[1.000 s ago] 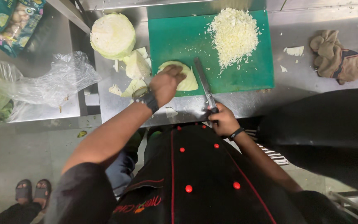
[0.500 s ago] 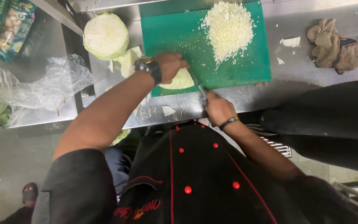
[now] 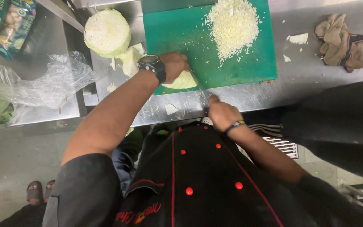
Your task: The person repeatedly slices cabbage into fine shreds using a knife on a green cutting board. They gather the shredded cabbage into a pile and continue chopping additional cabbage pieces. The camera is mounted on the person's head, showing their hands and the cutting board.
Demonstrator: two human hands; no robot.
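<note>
My left hand (image 3: 174, 65) presses down on a pale green cabbage piece (image 3: 185, 81) at the near left corner of the green cutting board (image 3: 177, 33). A black wristwatch sits on that wrist. My right hand (image 3: 220, 112) grips a knife (image 3: 201, 89) whose blade runs up against the cabbage piece's right side. A heap of shredded cabbage (image 3: 233, 25) lies on the board's far right part.
A halved cabbage (image 3: 107, 32) and loose leaves (image 3: 130, 61) lie left of the board on the steel counter (image 3: 307, 71). A brown cloth (image 3: 343, 42) sits at the right. Clear plastic bags (image 3: 47, 82) and greens lie on the left table. A person's sandalled feet (image 3: 38, 191) show below.
The view has shifted and drawn closer. My left hand stays on the cabbage piece while my right hand has brought the knife against its right side.
</note>
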